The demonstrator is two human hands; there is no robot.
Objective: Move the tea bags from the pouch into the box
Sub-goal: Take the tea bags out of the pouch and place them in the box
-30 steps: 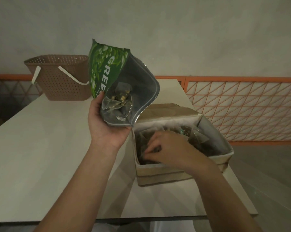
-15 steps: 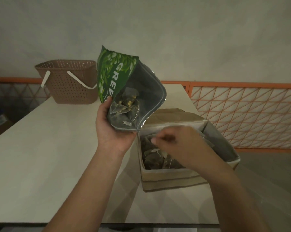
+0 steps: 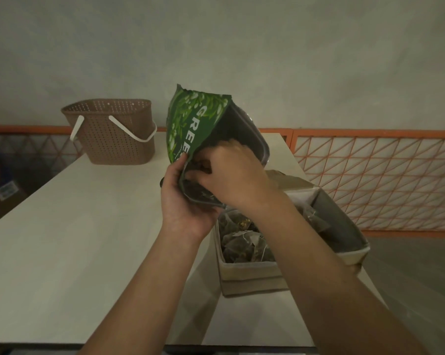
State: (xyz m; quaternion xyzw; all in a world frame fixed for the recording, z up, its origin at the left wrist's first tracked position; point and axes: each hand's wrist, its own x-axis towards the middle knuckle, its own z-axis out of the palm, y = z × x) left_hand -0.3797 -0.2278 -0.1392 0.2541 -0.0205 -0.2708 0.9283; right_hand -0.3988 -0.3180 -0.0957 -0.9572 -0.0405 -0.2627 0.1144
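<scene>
Left hand [image 3: 184, 201] holds pouch [image 3: 190, 124]; right hand [image 3: 231, 172] reaches inside it.

- We see the green pouch [image 3: 190, 129] held up off the table, tilted, its grey-lined mouth open toward us, just above the box's far left corner.
- The beige box [image 3: 249, 276] sits open at the table's right edge.
- Mesh tea bags [image 3: 244, 243] lie heaped inside it.

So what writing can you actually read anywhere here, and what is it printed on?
"GREE": white capitals down the front of the green pouch; the word runs on behind the left hand.
Small script beside those letters: too blurred to read.
Label on a package at far left: too blurred to read.
</scene>
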